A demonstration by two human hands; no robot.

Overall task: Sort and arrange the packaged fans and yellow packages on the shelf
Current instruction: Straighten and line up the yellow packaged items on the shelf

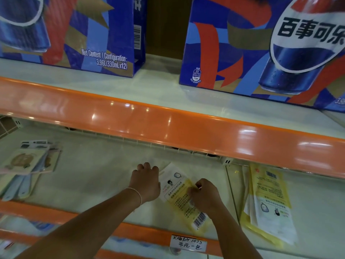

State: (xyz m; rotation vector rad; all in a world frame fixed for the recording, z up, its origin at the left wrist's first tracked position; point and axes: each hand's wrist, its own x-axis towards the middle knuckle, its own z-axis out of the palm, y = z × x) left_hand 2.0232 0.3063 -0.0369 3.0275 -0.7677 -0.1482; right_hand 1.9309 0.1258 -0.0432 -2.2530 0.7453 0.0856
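Observation:
A yellow and white package (179,195) lies flat on the pale lower shelf (97,176), between my two hands. My left hand (146,181) is at its left edge with curled fingers on the package's upper left part. My right hand (204,196) pinches the package's right edge. A stack of more yellow packages (268,200) lies to the right, past a shelf divider. At the far left lies a pile of packaged fans (28,161) with pale blue handles pointing toward me.
The orange rail (168,124) of the upper shelf overhangs the back of the lower shelf. Two large blue cola cartons (261,43) stand on the upper shelf. A handwritten price tag (188,243) hangs on the lower shelf's orange front edge.

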